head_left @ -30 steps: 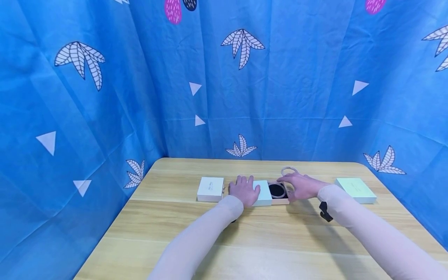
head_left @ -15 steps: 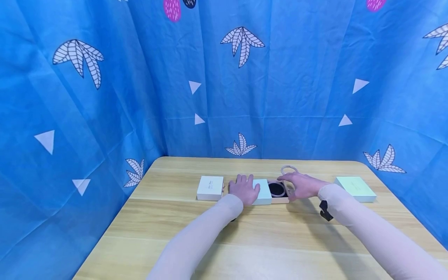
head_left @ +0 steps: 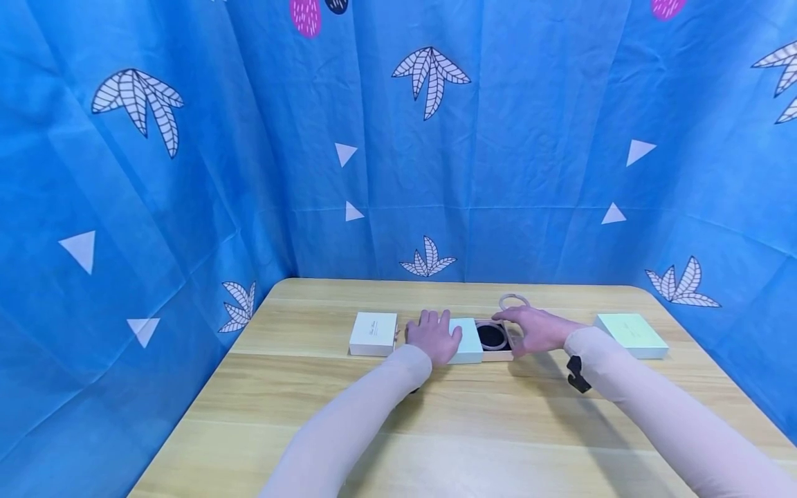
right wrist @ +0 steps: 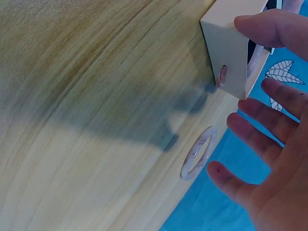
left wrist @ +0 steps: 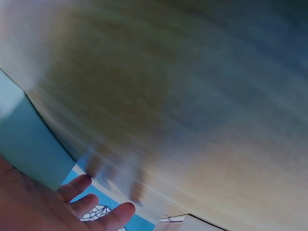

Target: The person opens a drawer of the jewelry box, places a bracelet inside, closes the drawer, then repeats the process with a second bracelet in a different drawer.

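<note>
One pale-blue box (head_left: 468, 340) lies toward the far edge of the table (head_left: 473, 422), between left hand (head_left: 432, 337) and right hand (head_left: 537, 330). Left covers its left side, fingers spread; right spans the slid-out drawer (head_left: 498, 357), fingers parted, contact unclear. One bangle (head_left: 494, 348) in drawer, second bangle (right wrist: 192, 150) nearer far edge.

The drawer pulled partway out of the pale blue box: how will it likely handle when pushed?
The drawer looks stiff, with straight, crisp walls. Its thin rim suggests it is light for its size. Pushed toward the pale blue box, it would probably slide in, and the ring inside might shift.
</note>
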